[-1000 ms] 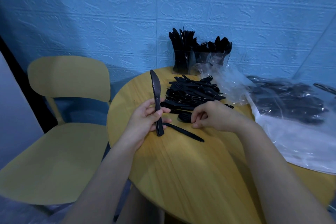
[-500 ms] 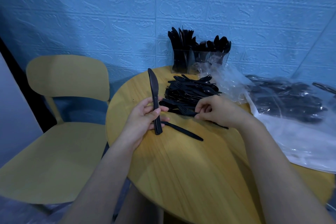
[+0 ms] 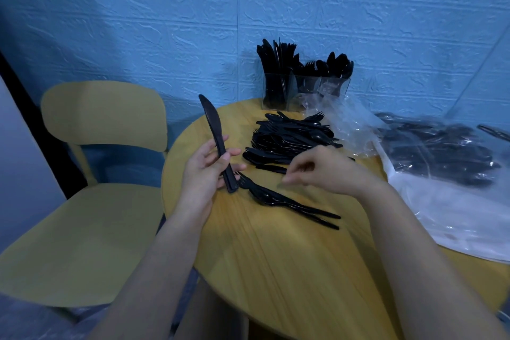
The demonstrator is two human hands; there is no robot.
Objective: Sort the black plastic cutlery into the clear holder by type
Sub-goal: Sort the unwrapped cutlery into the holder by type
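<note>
My left hand [image 3: 202,174] grips a black plastic knife [image 3: 214,132] by its handle, blade pointing up. My right hand [image 3: 325,171] hovers just above the round table [image 3: 276,270] with loosely curled fingers and nothing in them. Below it, two black forks [image 3: 289,203] lie side by side, tines toward my left hand. A pile of mixed black cutlery [image 3: 292,141] sits behind my hands. The clear holder [image 3: 303,91] stands at the table's far edge against the wall, with knives on the left, forks in the middle and spoons on the right.
A crumpled clear plastic bag [image 3: 347,121] lies right of the pile. A larger plastic bag full of black cutlery [image 3: 441,163] covers the right side of the table. A yellow chair [image 3: 82,215] stands to the left. The blue wall is close behind.
My right hand drew a fork out of the pile and let it go beside the piece lying near my left hand. The knife in my left hand stayed upright.
</note>
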